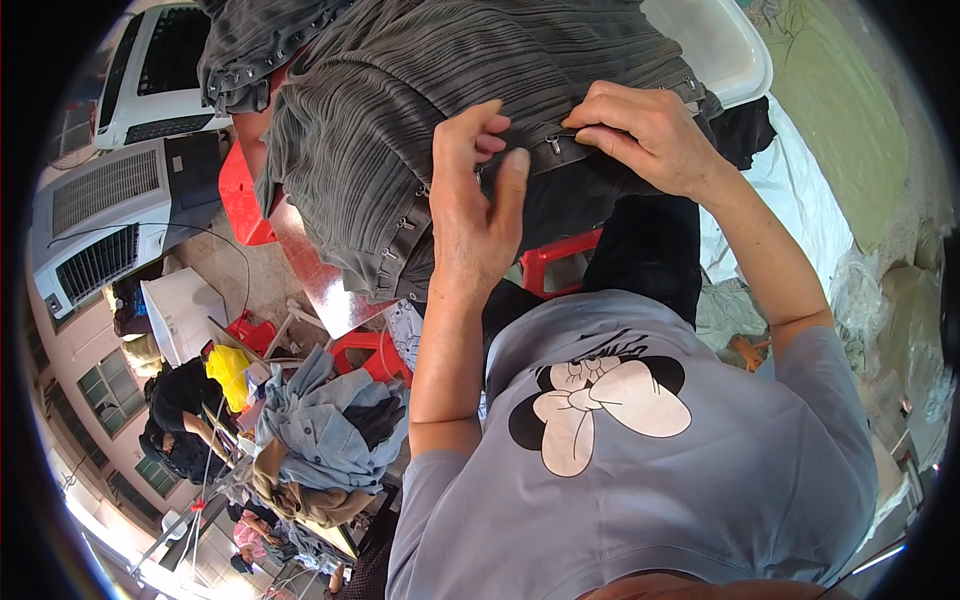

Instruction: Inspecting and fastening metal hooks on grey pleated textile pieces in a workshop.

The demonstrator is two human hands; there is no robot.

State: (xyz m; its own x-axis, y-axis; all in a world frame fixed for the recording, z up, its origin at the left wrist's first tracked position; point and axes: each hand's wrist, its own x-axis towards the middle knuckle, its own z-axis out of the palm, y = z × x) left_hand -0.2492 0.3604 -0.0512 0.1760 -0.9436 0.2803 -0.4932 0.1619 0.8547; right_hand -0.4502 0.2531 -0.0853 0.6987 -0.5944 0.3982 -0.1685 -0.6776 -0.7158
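My right grip (652, 132) pinched the edge of the grey ribbed garment (430, 75) near a metal hook (553, 145); my left grip (468, 205) was over it, thumb and fingers parted, holding nothing; the garment lay heaped before me, next to a white tub (725, 45).

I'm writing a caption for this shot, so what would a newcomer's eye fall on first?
Probably the dark grey ribbed fabric heaped across the top middle, where the right hand pinches its metal-clasped edge and the left hand is open. Next, the cartoon print on the grey shirt below, and a bright yellow item at lower left.
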